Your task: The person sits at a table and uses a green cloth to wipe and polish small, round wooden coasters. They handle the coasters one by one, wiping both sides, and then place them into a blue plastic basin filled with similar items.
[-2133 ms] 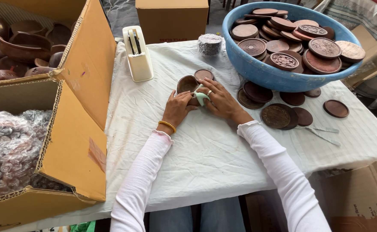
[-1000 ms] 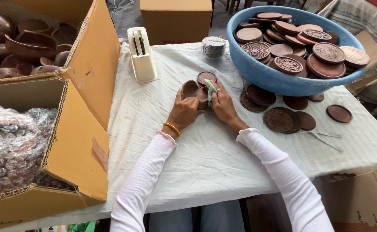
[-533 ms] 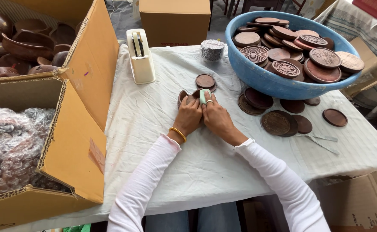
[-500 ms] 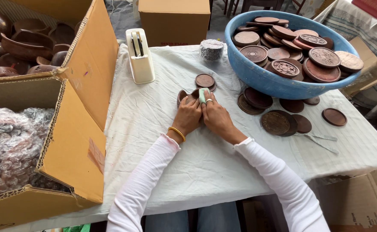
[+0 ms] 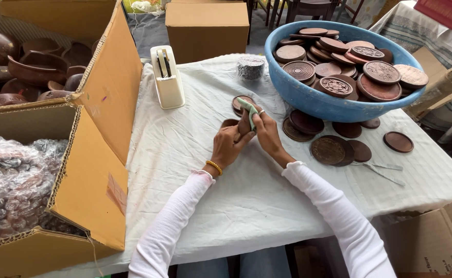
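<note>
Both hands have drifted nearer: left hand (image 5: 228,146) grips the small brown wooden piece (image 5: 244,125) mid-table, right hand (image 5: 267,135) pinches a green pad (image 5: 248,109) against it. Stiff, light, edge-held.

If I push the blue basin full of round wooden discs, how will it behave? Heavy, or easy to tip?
The blue basin is heaped with wooden discs, so it probably feels heavy and slides stiffly on the white cloth. Its wide, low shape suggests it would not tip easily. The top discs lie loose and tilted, so a sharp push might shift them.
</note>
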